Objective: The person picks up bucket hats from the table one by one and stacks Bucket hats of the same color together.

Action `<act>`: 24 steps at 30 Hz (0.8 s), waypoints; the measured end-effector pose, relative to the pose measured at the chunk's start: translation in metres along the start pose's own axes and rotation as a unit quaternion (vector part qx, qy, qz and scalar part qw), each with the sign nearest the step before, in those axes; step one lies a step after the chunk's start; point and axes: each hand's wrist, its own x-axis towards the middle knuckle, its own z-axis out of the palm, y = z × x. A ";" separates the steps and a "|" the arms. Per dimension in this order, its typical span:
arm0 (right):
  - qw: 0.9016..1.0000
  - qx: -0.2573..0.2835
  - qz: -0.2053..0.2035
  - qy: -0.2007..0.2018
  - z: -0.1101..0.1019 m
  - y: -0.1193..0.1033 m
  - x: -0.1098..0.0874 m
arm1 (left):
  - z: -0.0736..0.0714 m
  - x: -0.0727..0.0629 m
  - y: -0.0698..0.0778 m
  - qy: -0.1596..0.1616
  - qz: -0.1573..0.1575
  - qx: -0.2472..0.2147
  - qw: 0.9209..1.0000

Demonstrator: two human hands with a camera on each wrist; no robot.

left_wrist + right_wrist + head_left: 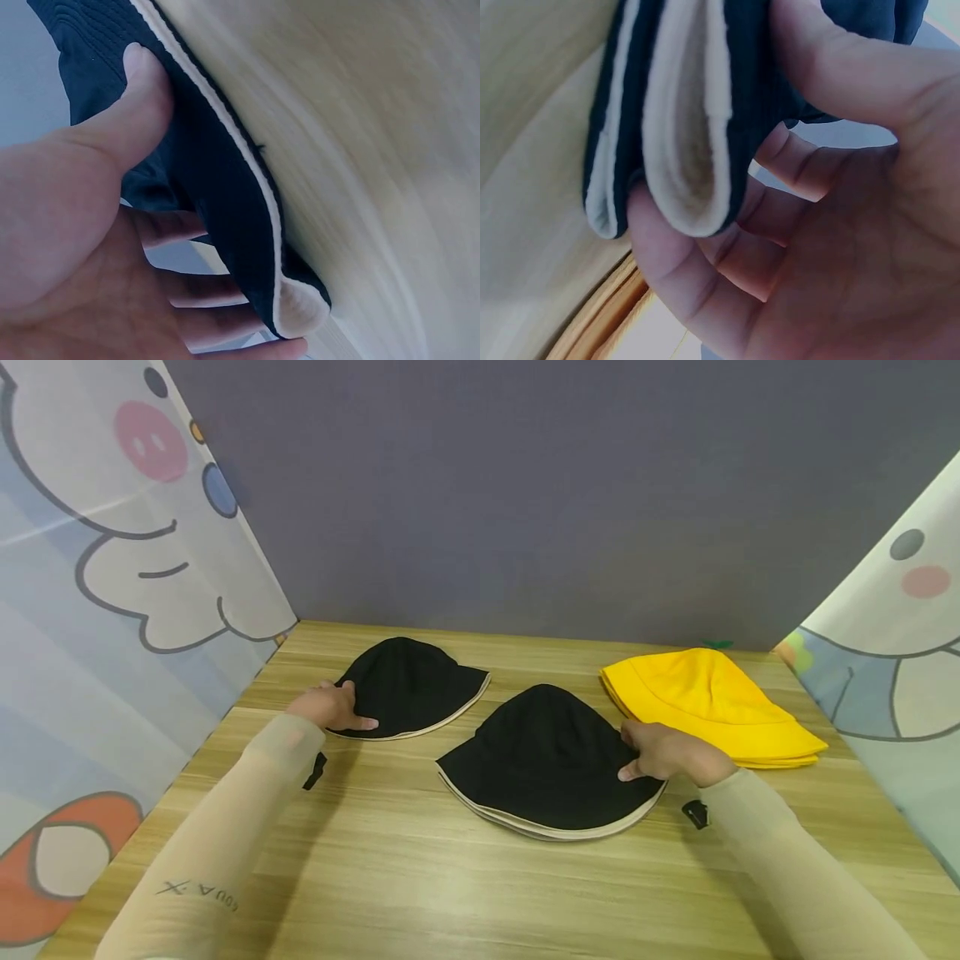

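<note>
A black bucket hat (408, 689) with a cream-edged brim lies at the back left of the table. My left hand (326, 706) holds its left side; in the left wrist view the thumb (146, 90) lies on the fabric and the fingers meet the brim's edge. Nearer the middle are stacked black bucket hats (551, 760), two brims showing at the edge. At their right side my right hand (671, 752) grips the upper hat's folded brim (690, 135). One finger (667, 240) slips between that brim and the lower one (607, 180).
Yellow bucket hats (705, 702) lie stacked at the back right, close behind my right hand. The wooden table (465, 893) meets a grey panel (525, 502) at its back. Cartoon-printed sheets (82, 635) line both sides. Black straps (696, 814) show below both wrists.
</note>
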 end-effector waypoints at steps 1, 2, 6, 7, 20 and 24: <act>1.000 0.000 -0.002 0.001 -0.001 0.000 -0.001 | 0.000 0.000 0.001 -0.002 -0.001 0.001 1.000; 1.000 0.001 -0.003 0.001 -0.001 -0.001 -0.001 | -0.001 0.000 0.002 -0.002 -0.002 0.002 1.000; 1.000 -0.010 0.002 0.000 -0.003 -0.003 -0.004 | 0.000 0.002 0.002 0.001 -0.005 0.001 1.000; 1.000 -0.016 0.005 0.000 -0.004 -0.004 -0.004 | 0.000 0.002 0.002 0.003 -0.005 -0.001 1.000; 0.991 -0.127 0.038 -0.011 -0.025 -0.036 -0.005 | 0.003 0.004 -0.001 0.011 -0.009 -0.011 1.000; 0.989 -0.143 0.036 -0.001 -0.032 -0.050 -0.003 | 0.003 0.004 0.000 0.013 -0.012 -0.013 1.000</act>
